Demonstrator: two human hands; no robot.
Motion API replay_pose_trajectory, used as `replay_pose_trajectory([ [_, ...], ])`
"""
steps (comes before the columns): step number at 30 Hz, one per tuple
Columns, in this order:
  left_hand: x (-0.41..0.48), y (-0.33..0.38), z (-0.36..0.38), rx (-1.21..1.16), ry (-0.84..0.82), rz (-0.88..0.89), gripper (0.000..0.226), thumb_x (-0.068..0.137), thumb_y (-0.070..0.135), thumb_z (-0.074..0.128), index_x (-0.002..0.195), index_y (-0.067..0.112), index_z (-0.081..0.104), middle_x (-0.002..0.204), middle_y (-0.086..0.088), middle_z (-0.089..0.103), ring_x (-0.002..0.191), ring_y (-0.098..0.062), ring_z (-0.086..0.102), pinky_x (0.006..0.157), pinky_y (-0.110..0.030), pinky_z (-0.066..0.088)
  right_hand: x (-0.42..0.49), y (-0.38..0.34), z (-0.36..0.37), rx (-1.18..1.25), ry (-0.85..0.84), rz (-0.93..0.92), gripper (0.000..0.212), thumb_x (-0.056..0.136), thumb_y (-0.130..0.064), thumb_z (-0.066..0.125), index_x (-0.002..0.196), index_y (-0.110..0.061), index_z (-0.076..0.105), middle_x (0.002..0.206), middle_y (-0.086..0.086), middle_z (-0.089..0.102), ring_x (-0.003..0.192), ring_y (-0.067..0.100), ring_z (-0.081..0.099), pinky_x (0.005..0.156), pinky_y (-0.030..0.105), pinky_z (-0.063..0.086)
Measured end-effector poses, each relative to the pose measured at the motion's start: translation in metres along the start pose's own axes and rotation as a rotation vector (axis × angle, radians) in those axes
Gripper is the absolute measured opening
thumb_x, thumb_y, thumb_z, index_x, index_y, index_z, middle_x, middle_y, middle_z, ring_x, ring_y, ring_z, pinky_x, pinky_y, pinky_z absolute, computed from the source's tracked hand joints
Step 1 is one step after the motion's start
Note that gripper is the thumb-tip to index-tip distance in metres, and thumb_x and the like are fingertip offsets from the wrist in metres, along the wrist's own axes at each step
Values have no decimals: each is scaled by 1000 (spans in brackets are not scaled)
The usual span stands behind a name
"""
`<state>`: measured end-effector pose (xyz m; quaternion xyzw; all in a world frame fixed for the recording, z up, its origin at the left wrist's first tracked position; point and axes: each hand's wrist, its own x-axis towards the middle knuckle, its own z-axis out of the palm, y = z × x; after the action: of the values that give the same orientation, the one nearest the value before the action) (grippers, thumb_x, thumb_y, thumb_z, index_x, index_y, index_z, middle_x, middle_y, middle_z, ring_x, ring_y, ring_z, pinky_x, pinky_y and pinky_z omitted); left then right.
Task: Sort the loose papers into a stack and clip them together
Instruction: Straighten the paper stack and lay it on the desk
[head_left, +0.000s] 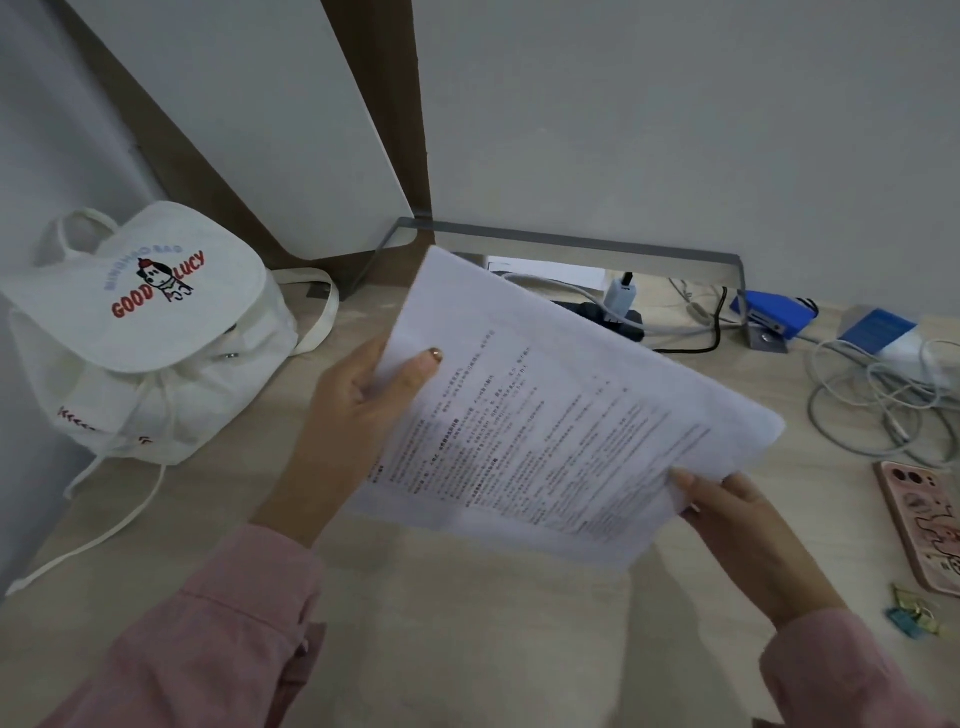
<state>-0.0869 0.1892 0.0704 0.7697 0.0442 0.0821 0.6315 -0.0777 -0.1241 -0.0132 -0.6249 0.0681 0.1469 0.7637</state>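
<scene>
Several thin, flat, printed rectangular papers (561, 410)

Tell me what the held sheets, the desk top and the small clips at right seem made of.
Sheets: thin matte white paper, printed, flexing where held. Desk top: pale wood-grain surface, low sheen, likely laminate. Clips: pastel blue and yellow with a gold loop, probably painted metal; too small to confirm.

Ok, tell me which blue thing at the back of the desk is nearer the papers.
The darker blue stapler by the stand's leg; the blue-and-white box lies further right.
</scene>
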Motion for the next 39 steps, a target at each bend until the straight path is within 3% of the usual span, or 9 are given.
replay_pose_trajectory([
  [5,-13,-45,-20,-163,9,-131,22,67,38,69,84,24,72,80,10,72,74,-6,66,65,-23,53,7,-10,2,33,0,-77,29,74,-7,57,100,-5,68,104,6,73,96,17,67,85,24,54],
  [9,-29,-96,-17,-150,-31,-407,26,65,23,71,91,27,68,80,16,75,86,-10,67,78,-30,51,11,22,-1,-194,-25,73,62,49,-39,86,100,-6,72,107,13,72,102,30,66,80,28,57],
  [15,-33,-105,-17,-144,26,-364,21,65,9,65,85,18,68,69,18,73,69,4,66,63,-10,50,1,16,3,-176,-56,5,60,46,-45,85,96,-13,75,102,4,74,95,14,69,76,17,54],
  [18,-35,-110,-18,-133,14,-362,23,58,20,67,80,16,66,63,15,69,66,2,63,62,-7,48,0,19,4,-199,-59,26,23,69,-20,72,91,-13,72,87,-6,77,85,4,70,66,8,50],
  [21,-38,-116,-13,-110,20,-410,21,65,14,72,85,15,66,65,12,70,63,4,63,60,-5,47,1,27,8,-218,-57,107,22,79,-2,60,99,-7,69,91,-4,76,91,8,69,67,9,50],
  [25,-35,-112,-14,-120,12,-364,16,74,-4,67,89,1,61,68,5,67,59,8,62,59,-6,46,3,30,1,-192,-19,77,61,50,-46,84,99,-10,73,104,4,74,99,13,68,75,13,51],
  [29,-36,-116,-8,-121,-66,-398,33,67,21,74,91,1,62,71,2,65,58,10,61,57,-3,44,4,32,5,-231,-3,105,72,42,-56,84,98,-12,74,106,5,73,101,17,67,74,13,52],
  [34,-15,-114,-19,-17,-90,-490,17,85,14,63,90,30,67,78,21,74,75,2,68,68,-21,49,9,6,11,-259,-45,131,47,64,-46,75,100,-16,73,101,8,74,92,27,70,73,27,58],
  [39,-11,-116,-28,-266,-274,-738,25,85,26,58,106,19,68,101,-5,74,87,-21,71,74,-34,53,4,8,14,-84,51,294,21,87,-14,57,106,-14,66,91,13,74,72,29,71,59,36,58],
])
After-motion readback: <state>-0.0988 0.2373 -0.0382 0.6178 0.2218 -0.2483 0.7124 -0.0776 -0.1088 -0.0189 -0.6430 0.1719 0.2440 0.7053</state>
